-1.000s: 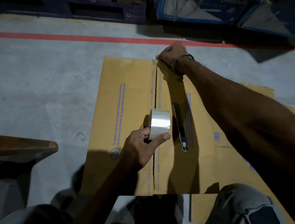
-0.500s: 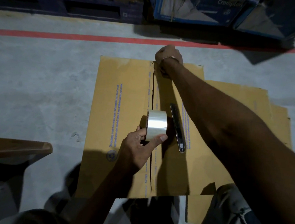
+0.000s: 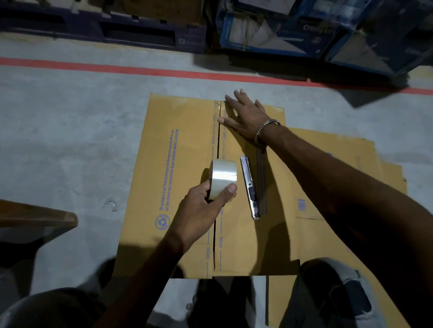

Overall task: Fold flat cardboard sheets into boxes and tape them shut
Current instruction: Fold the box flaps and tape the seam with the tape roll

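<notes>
Left hand (image 3: 201,209) grips tape roll (image 3: 223,177); right hand (image 3: 244,119) flat, fingers spread, on box (image 3: 181,140)

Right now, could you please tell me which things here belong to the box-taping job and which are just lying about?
In use:
box, flaps closed
tape roll, gripped by the left hand
right hand, flat on the seam's far end
cutter, lying on the box

Lying about:
flat sheets under the box
pallet
blue cartons

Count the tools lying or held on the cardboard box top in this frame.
2. The tape roll stands on edge over the centre seam, gripped by the left hand. The utility knife lies loose just right of it. Others may be hidden under the right arm.
</notes>
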Action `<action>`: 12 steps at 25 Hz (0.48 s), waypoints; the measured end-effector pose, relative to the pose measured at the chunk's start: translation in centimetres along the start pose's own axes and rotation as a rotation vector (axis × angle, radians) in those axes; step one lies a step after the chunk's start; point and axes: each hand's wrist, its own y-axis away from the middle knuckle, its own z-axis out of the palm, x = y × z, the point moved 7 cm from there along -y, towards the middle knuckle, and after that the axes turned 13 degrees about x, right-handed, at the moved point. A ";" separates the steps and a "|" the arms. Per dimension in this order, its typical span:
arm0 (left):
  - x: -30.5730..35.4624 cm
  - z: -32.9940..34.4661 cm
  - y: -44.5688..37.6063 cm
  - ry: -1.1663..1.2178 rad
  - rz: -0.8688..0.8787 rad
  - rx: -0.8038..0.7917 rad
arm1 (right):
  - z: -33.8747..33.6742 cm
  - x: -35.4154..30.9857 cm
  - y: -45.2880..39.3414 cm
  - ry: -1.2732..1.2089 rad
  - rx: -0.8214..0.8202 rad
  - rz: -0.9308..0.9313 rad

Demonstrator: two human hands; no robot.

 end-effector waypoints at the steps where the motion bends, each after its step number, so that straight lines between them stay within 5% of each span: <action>1: 0.1 0.0 0.0 0.000 0.010 0.002 | 0.0 -0.4 1.0 0.015 -0.013 -0.034; 8: 0.2 0.0 0.0 0.002 0.072 0.033 | 0.2 -5.4 7.8 0.093 -0.066 -0.399; 12: 0.0 -0.1 0.1 -0.019 0.077 0.048 | 0.4 -5.5 9.1 0.063 -0.120 -0.367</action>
